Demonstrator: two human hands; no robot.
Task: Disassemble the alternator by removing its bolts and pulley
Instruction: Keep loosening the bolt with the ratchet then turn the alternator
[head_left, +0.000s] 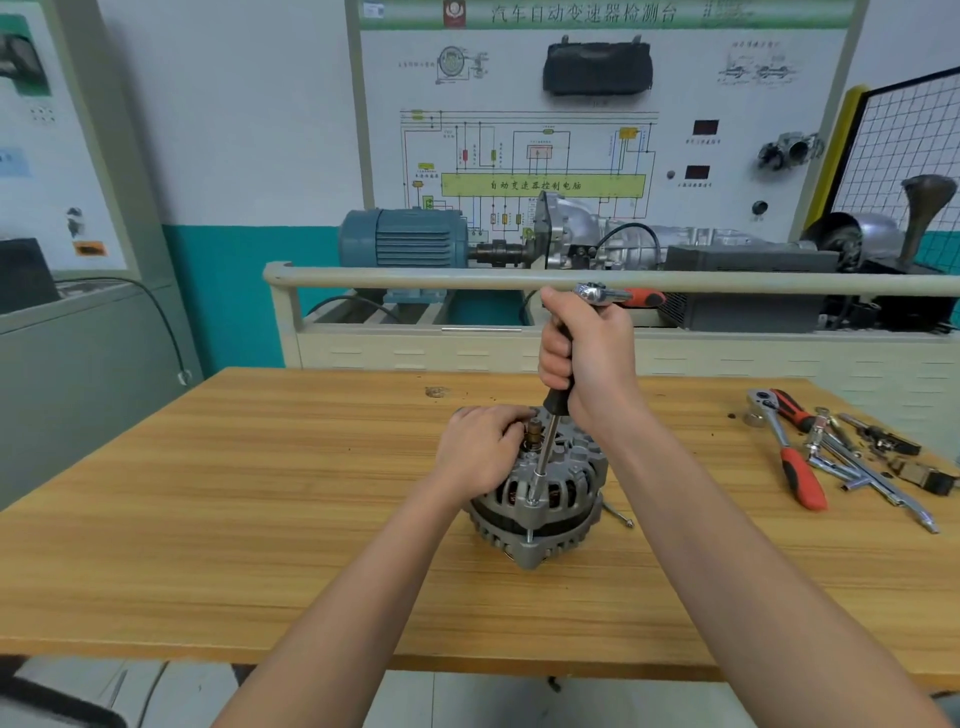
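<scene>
A grey alternator (545, 499) stands on the wooden table (260, 493), shaft end (533, 434) up, with no pulley on the shaft. My left hand (480, 449) grips its upper left side. My right hand (587, 358) is wrapped round the black handle of a socket driver (550, 436), which slants down to a through bolt (532, 501) on the housing's front rim. A ratchet head with a red grip (618, 296) sits on top of the driver, above my fist. A loose long bolt (618, 514) lies just right of the alternator.
At the table's right end lie two red-handled ratchets (795, 457), extension bars (872, 478) and small parts (919, 473). Behind the table stands a training bench with a rail (415, 278), a blue motor (405, 239) and a gearbox.
</scene>
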